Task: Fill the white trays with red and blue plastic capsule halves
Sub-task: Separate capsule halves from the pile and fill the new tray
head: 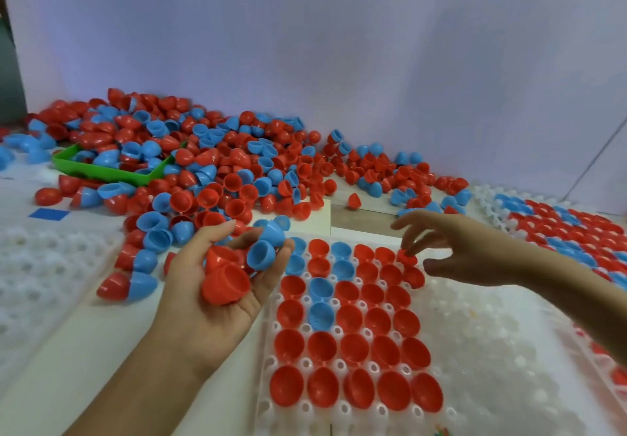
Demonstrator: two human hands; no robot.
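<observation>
A white tray [492, 351] lies in front of me, its left part filled with red and blue capsule halves in rows. My left hand [217, 286], palm up beside the tray's left edge, cups several halves: a large red one [226, 284] and blue ones [261, 254]. My right hand [454, 249] reaches over the tray's far edge, its fingertips on a red half [407, 257] at the top row. A big pile of loose red and blue halves [220, 164] covers the table behind.
A green tray [101, 171] holding halves sits at the back left. A second filled white tray [559, 228] lies at the right, and an unfilled white tray [40, 266] at the left. A pale wall stands close behind the pile.
</observation>
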